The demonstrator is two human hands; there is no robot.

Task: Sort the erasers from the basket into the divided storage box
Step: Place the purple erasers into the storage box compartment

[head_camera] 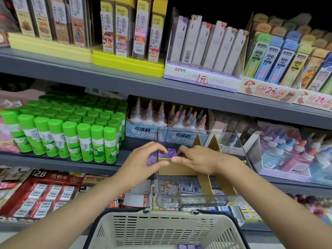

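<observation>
Up close at a stationery aisle, a person's two hands meet over the far left corner of a clear storage box fitted with tan dividers, which sits on the shelf edge above a cream basket. Left hand curls its thumb and fingers around purple erasers, part of the stack blurred behind the box's transparent wall, so how many it grips cannot be made out. Right hand rests inside the box with fingers bent onto the erasers and thumb along a divider; whether it pinches one or merely presses is hard to tell. More purple erasers lie at the basket's bottom, cut off by the lower edge. Green glue sticks stand packed on the shelf to the left, liquid glue bottles behind the box, and pencil lead packs on the shelf above; both forearms run out of view
</observation>
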